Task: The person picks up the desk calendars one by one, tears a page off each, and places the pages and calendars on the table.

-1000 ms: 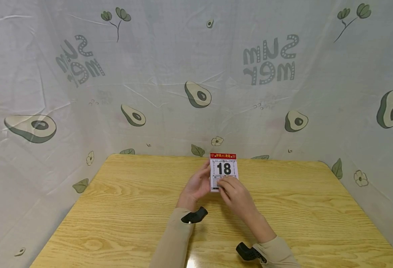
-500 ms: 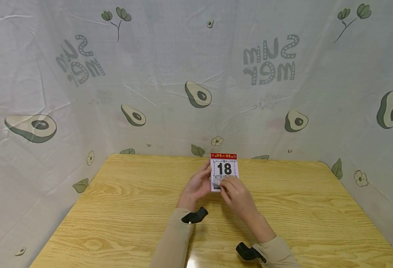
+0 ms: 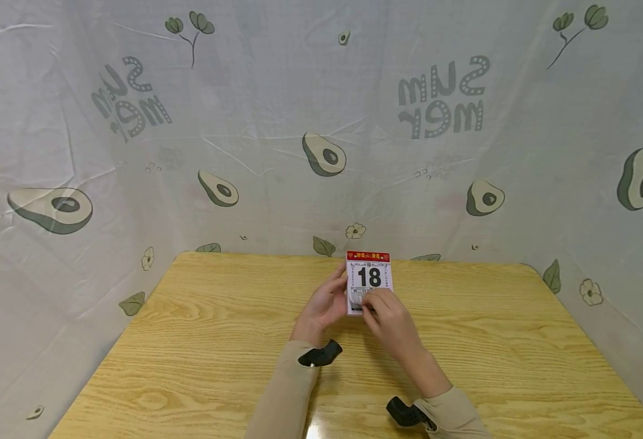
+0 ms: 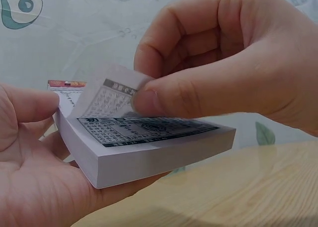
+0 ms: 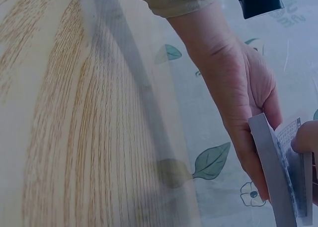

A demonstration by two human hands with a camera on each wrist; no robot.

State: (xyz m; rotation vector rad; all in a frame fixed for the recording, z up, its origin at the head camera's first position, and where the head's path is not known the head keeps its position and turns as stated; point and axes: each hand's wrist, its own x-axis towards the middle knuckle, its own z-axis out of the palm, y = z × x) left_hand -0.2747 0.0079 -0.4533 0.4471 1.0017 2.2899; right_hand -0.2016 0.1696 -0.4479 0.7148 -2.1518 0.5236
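Note:
A thick tear-off calendar (image 3: 369, 278) with a red header and a large black 18 is held up over the table. My left hand (image 3: 323, 305) grips it from the left side, thumb along the edge and fingers underneath, as the left wrist view shows. My right hand (image 3: 389, 318) pinches the lower corner of the top page (image 4: 112, 90) between thumb and forefinger. That page curls up off the pad, and printed lines show on the sheet below it. In the right wrist view the calendar block (image 5: 273, 162) stands edge-on between both hands.
A wood-grain table (image 3: 217, 366) spreads below the hands. Behind it and at the sides hangs a pale curtain (image 3: 277, 91) printed with avocados and leaves. Each wrist carries a black camera mount (image 3: 321, 353).
The right hand has lifted the top page's lower corner further, so more of the curl shows. Calendar and both hands have shifted very slightly to the right.

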